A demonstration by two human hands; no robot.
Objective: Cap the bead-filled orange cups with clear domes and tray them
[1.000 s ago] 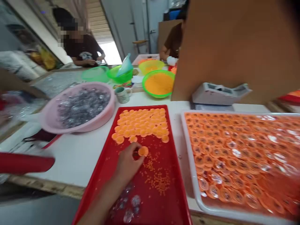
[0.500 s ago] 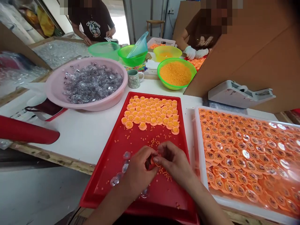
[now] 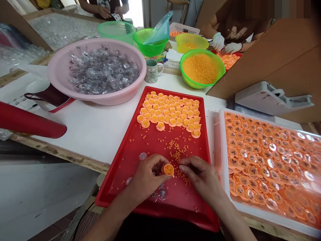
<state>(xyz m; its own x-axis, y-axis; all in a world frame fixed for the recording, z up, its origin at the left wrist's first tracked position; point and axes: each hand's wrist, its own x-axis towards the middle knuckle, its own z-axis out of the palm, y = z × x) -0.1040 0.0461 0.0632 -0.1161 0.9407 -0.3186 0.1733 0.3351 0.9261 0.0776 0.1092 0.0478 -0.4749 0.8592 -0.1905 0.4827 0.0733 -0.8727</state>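
Note:
Over the red tray (image 3: 125,147), my left hand (image 3: 147,174) holds a small orange cup (image 3: 169,169) filled with orange bits between thumb and fingers. Just right of it, my right hand (image 3: 199,174) has its thumb and index finger pinched together above scattered orange bits (image 3: 177,150); whatever they hold is too small to make out. Rows of small filled orange cups (image 3: 173,110) on saucers cover the tray's far part. Several clear round lids (image 3: 162,193) lie on the tray near and partly behind my left hand.
A pink basin (image 3: 54,77) of clear lids stands left, beside a mug (image 3: 151,71). A green bowl (image 3: 220,67) of orange bits stands behind the tray. At right is a white-rimmed box (image 3: 222,134) of finished cups. Two people work across the table, one in white gloves (image 3: 218,42).
My hands have moved apart, and the orange cup in my left hand now shows its filled top. The camera view has tilted downward and shifted.

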